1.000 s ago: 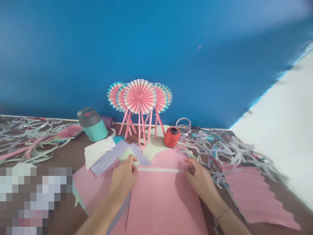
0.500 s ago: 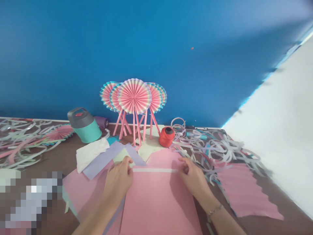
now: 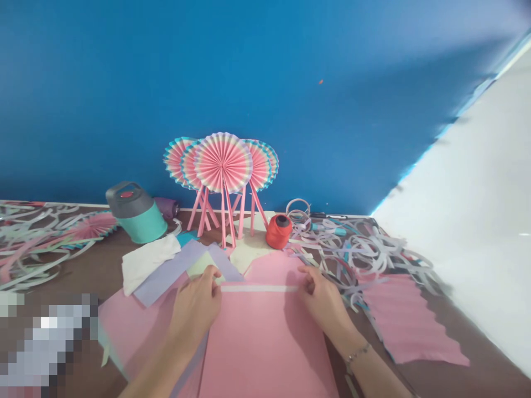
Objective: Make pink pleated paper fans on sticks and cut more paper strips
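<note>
A pink paper sheet [image 3: 265, 342] lies in front of me, with a narrow white paper strip [image 3: 259, 288] running straight along its far edge. My left hand [image 3: 194, 307] is closed in a pinch at the strip's left end. At the right end, my right hand [image 3: 326, 301] pinches in the same way, thumb and forefinger together; a bracelet circles that wrist. The fingertips cover both strip ends, so whether the strip is stuck down cannot be seen. Beyond the hands lie lilac paper [image 3: 168, 273] and another pink piece [image 3: 276, 267].
Pink paper fans [image 3: 223, 163] stand on crossed legs by the blue wall. Nearby are a teal and grey container [image 3: 140, 218] and a red round object [image 3: 279, 232]. Curled paper strips [image 3: 369, 249] heap up at right, beside a pleated pink sheet [image 3: 415, 320]. A white cloth [image 3: 149, 262] lies left.
The whole view has shifted slightly, so things appear a little farther left. Both hands keep their pinch at the ends of the strip.
</note>
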`<act>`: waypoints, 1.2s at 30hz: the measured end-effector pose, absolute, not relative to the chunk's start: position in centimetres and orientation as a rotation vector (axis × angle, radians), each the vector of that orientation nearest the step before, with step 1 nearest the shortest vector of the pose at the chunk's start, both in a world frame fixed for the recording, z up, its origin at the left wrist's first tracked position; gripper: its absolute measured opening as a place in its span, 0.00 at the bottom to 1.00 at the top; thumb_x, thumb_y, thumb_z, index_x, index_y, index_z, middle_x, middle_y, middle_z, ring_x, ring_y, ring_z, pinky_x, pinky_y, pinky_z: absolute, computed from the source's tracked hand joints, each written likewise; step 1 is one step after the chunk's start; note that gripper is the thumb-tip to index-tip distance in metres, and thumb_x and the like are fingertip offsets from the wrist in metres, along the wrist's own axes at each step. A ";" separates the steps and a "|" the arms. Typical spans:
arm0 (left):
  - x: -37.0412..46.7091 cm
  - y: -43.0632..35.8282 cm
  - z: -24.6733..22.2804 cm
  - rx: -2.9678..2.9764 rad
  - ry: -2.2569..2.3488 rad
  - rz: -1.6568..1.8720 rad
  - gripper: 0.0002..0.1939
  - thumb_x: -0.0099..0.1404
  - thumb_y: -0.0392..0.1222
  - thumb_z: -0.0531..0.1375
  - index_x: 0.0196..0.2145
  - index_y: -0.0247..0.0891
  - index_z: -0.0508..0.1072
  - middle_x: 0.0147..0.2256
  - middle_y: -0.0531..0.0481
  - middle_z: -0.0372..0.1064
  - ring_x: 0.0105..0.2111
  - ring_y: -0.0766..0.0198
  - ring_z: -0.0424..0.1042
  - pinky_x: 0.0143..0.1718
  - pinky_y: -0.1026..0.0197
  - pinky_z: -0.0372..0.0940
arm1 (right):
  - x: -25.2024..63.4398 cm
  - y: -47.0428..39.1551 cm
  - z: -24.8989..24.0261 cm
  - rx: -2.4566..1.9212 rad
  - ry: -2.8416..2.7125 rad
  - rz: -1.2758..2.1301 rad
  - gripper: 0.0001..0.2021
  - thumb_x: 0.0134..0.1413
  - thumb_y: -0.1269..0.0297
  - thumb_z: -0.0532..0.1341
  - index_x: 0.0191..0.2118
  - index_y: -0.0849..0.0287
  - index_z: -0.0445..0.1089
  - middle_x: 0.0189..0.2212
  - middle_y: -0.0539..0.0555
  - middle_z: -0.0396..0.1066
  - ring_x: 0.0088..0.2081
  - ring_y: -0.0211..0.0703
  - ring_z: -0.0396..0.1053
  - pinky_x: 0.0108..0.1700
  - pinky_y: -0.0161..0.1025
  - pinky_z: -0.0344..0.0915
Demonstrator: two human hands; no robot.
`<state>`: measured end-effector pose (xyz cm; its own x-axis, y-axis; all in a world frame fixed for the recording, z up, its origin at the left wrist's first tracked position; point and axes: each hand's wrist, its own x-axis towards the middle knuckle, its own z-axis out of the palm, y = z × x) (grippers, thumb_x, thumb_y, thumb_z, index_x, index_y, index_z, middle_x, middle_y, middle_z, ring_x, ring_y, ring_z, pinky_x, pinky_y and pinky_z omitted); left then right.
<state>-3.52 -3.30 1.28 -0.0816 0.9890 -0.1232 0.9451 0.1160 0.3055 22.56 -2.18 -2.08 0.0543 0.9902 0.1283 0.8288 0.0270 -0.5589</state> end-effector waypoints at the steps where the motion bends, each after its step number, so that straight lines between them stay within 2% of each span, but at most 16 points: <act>1: -3.5 -3.3 1.3 1.903 2.100 0.205 0.14 0.60 0.30 0.49 0.41 0.43 0.64 0.31 0.54 0.74 0.34 0.62 0.73 0.33 0.62 0.55 | 22.5 -2.2 -2.1 -1.841 -1.821 0.423 0.19 0.42 0.73 0.51 0.43 0.60 0.66 0.25 0.49 0.68 0.27 0.41 0.67 0.32 0.36 0.61; 15: -3.5 -3.2 1.4 1.872 2.112 0.203 0.13 0.59 0.31 0.48 0.40 0.44 0.64 0.31 0.54 0.74 0.37 0.60 0.73 0.36 0.61 0.56 | 22.6 -2.2 -2.5 -1.810 -1.841 0.392 0.19 0.41 0.73 0.51 0.43 0.60 0.66 0.24 0.50 0.69 0.28 0.42 0.68 0.33 0.36 0.62; 26: -3.1 -3.5 2.7 1.799 2.174 0.153 0.14 0.60 0.33 0.48 0.40 0.46 0.67 0.34 0.53 0.75 0.35 0.59 0.72 0.33 0.61 0.56 | 22.4 -2.3 -2.8 -1.815 -1.883 0.288 0.18 0.44 0.73 0.50 0.44 0.59 0.65 0.25 0.50 0.70 0.29 0.43 0.70 0.33 0.37 0.62; 32: -3.6 -3.2 1.9 1.849 2.131 0.128 0.13 0.59 0.34 0.51 0.41 0.43 0.66 0.31 0.51 0.72 0.37 0.58 0.71 0.35 0.61 0.57 | 22.3 -2.5 -2.8 -1.865 -1.947 0.186 0.18 0.47 0.73 0.50 0.45 0.61 0.65 0.30 0.55 0.72 0.33 0.46 0.71 0.35 0.38 0.63; 36: -3.6 -3.1 2.0 1.875 2.119 0.124 0.12 0.60 0.34 0.50 0.41 0.42 0.66 0.33 0.50 0.72 0.38 0.58 0.71 0.35 0.60 0.57 | 22.3 -2.7 -2.7 -1.870 -1.975 0.149 0.18 0.48 0.75 0.50 0.46 0.61 0.65 0.34 0.56 0.73 0.36 0.46 0.72 0.37 0.38 0.64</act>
<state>-3.63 -3.11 1.97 -0.0971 0.9805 -0.1711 0.9537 0.1408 0.2657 22.28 -2.70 -2.74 -0.0120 0.9749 0.2223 0.9306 0.0922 -0.3542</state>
